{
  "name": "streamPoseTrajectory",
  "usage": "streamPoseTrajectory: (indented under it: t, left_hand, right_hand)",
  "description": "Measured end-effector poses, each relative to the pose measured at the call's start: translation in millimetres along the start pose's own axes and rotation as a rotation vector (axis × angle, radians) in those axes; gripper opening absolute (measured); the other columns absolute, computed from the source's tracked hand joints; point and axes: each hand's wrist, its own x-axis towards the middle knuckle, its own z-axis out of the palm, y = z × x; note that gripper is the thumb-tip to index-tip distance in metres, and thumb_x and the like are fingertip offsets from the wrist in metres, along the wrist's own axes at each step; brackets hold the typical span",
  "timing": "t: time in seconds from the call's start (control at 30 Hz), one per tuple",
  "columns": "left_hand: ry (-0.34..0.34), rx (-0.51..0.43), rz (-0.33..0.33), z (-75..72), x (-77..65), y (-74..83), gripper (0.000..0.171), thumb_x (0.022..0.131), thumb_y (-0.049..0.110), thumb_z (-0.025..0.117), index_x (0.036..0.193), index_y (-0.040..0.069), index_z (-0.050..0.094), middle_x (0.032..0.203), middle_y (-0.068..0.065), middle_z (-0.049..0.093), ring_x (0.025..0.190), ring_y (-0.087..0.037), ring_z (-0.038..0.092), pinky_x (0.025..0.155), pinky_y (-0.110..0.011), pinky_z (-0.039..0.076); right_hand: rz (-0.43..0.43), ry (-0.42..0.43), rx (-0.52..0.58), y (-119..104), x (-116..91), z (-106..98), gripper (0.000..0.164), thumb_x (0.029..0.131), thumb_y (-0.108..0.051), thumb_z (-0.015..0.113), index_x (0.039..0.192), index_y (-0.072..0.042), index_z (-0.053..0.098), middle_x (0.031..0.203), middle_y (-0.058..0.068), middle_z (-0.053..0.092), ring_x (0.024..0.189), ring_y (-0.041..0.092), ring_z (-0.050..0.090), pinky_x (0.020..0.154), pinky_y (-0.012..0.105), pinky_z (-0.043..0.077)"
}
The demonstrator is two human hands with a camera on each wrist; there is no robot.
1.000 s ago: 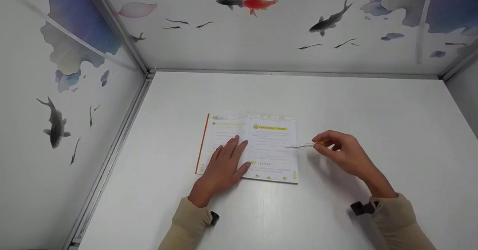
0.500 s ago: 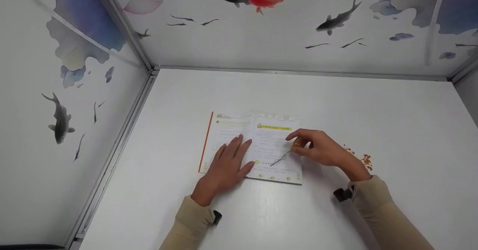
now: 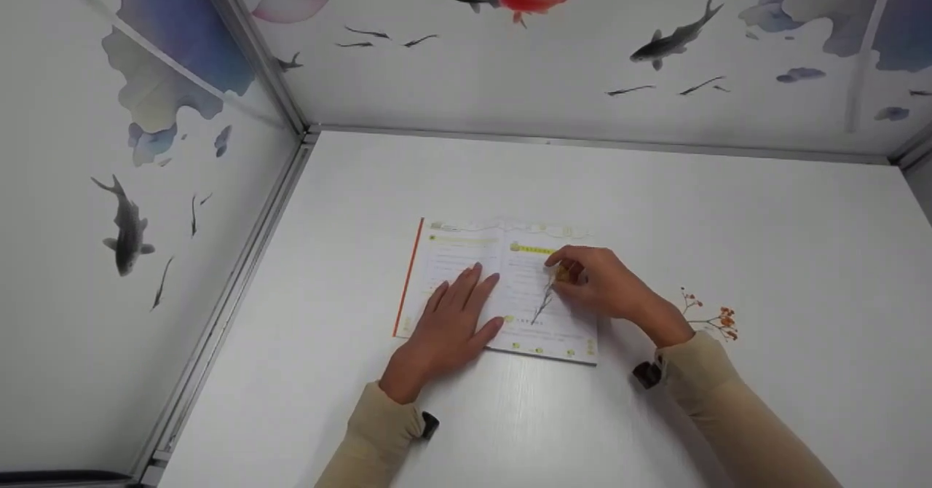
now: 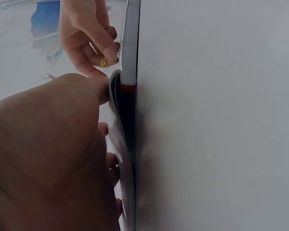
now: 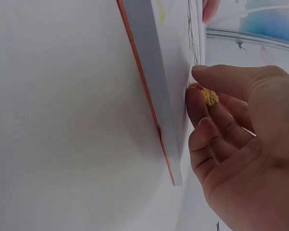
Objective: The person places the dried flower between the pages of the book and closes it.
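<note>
An open book (image 3: 561, 346) with printed pages and an orange left edge lies on the white table. My left hand (image 3: 445, 328) rests spread across its left page, fingertips near the middle fold. Over the right page my right hand (image 3: 601, 284) pinches a dried flower sprig (image 3: 542, 306), whose thin stem slants down toward the lower part of the page. The sprig's yellow flower head (image 5: 210, 97) shows between thumb and fingers in the right wrist view. In the left wrist view, the left palm (image 4: 48, 149) lies against the page, which bows up from the pages below.
A second sprig with orange blossoms (image 3: 724, 320) lies on the table right of the book, partly hidden by the right forearm. Walls painted with fish (image 3: 673, 40) and a metal frame border the table (image 3: 510, 182) at the back and left.
My right hand has carried the sprig leftward from the book's right edge to over the right page, and its stem has swung to point downward. The left hand keeps its place on the book.
</note>
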Motion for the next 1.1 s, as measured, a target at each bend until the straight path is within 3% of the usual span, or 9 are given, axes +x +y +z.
streamPoseTrajectory:
  t: [0.4,0.77,1.1]
  left_hand:
    - [-0.011,-0.007,0.007,-0.9,0.8,2.4,0.066,0.105,0.054,0.036,0.162,0.026,0.018,0.171,-0.003,0.012,0.158,-0.021,0.012,0.125,-0.052,0.015]
    - [0.002,-0.025,0.017,-0.2,-0.6,2.8,0.066,0.105,0.051,0.039,0.162,0.024,0.019,0.170,-0.005,0.014,0.158,-0.024,0.014,0.124,-0.054,0.016]
    - [0.012,-0.002,0.006,2.8,0.0,-1.4,0.065,0.106,0.053,0.035,0.162,0.026,0.018,0.171,-0.003,0.012,0.158,-0.021,0.013,0.125,-0.053,0.015]
  right_hand:
    - [-0.099,0.073,-0.088,-0.4,7.0,3.9,0.022,0.094,-0.010,0.068,0.116,-0.012,0.073,0.108,0.003,0.064,0.088,0.014,0.061,0.077,0.031,0.054]
    - [-0.084,0.053,-0.119,1.0,11.5,6.3,0.022,0.097,-0.013,0.066,0.117,-0.014,0.074,0.119,0.002,0.060,0.088,0.017,0.060,0.078,0.031,0.053]
    - [-0.111,0.054,-0.078,5.5,4.6,0.7,0.042,0.098,-0.015,0.064,0.139,-0.016,0.061,0.133,0.002,0.060,0.095,0.013,0.060,0.078,0.033,0.054]
